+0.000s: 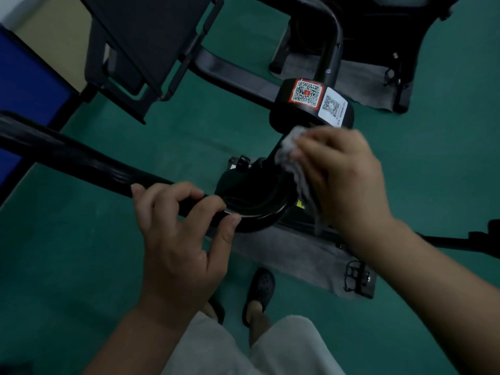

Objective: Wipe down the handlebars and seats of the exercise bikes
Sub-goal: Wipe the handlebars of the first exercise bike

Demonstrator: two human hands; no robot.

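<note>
Firmly clamped, left hand point(178, 234) gripped the black handlebar point(81, 161), right hand point(343, 180) closed on a grey cloth point(290, 147), console point(311, 104) just beyond it

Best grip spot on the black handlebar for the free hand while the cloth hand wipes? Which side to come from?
Probably the straight run of the handlebar, just left of the curved bend, coming from above. The bar there is a bare round tube lying roughly level, so fingers can wrap over it. The left hand already grips there; the right hand holds the cloth by the console.
</note>
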